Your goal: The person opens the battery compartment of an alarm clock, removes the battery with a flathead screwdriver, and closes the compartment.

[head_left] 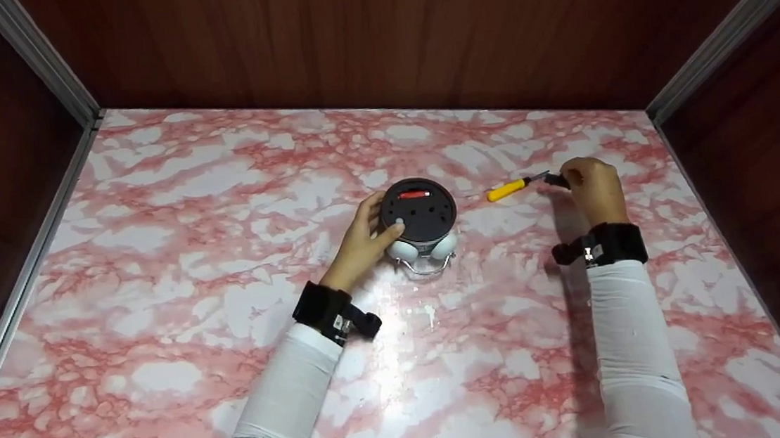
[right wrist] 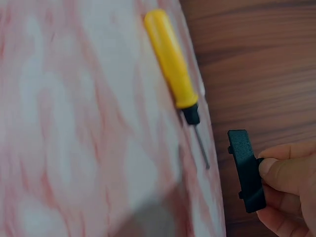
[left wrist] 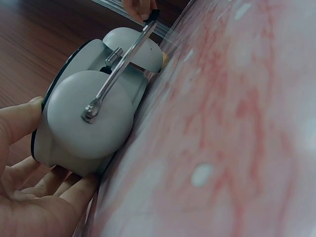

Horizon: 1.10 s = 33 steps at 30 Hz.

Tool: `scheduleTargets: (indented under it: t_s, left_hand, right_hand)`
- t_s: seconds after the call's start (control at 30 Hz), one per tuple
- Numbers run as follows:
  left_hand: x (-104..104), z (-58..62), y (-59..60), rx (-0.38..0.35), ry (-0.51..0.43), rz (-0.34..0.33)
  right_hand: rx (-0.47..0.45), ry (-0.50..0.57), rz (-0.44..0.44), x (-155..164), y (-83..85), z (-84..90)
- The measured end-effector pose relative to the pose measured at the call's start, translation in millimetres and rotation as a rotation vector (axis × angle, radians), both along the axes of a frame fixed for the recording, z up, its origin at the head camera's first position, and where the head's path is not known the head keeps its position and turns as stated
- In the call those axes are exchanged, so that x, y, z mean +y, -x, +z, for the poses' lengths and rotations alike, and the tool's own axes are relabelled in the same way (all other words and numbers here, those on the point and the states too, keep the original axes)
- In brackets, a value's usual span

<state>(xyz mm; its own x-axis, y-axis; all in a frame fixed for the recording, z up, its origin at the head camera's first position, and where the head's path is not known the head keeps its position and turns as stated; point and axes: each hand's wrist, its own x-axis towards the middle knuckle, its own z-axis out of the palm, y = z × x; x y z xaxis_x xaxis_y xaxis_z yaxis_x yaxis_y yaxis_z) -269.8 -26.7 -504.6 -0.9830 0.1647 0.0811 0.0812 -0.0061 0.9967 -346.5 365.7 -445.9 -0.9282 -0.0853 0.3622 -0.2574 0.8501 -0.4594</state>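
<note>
A twin-bell alarm clock (head_left: 418, 213) lies face down on the marble-patterned table (head_left: 218, 192), its dark back up and a red battery (head_left: 414, 193) showing in the open compartment. My left hand (head_left: 363, 239) grips the clock's left side, thumb on the back; in the left wrist view the fingers (left wrist: 34, 197) cup the clock (left wrist: 89, 113) beside its white bells. My right hand (head_left: 592, 187) pinches a small black cover (head_left: 556, 179) just right of a yellow-handled screwdriver (head_left: 507, 189). In the right wrist view the cover (right wrist: 245, 168) sits between thumb and fingers (right wrist: 289, 187), close to the screwdriver (right wrist: 170, 59) tip.
Dark wood walls (head_left: 374, 37) close in the table at the back and both sides, with metal trim (head_left: 37, 59) in the corners. Both forearms wear white sleeves and black wrist straps (head_left: 604, 246).
</note>
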Motion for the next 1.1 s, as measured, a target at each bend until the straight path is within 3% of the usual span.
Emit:
scheduleTargets:
  t_s: [0.37, 0.77, 1.1]
  left_hand:
    - [0, 1.5, 1.5, 0.003, 0.003, -0.007]
    - [-2, 0.6, -1.1, 0.019, 0.005, -0.006]
    - [-2, 0.1, -0.4, 0.015, 0.015, -0.005]
  right_hand:
    - [-0.129, -0.083, -0.034, 10, 4.0, -0.2]
    - [-0.122, -0.164, 0.022, 15, 5.9, -9.8]
    - [-0.195, -0.234, 0.016, 12, 7.4, -12.2]
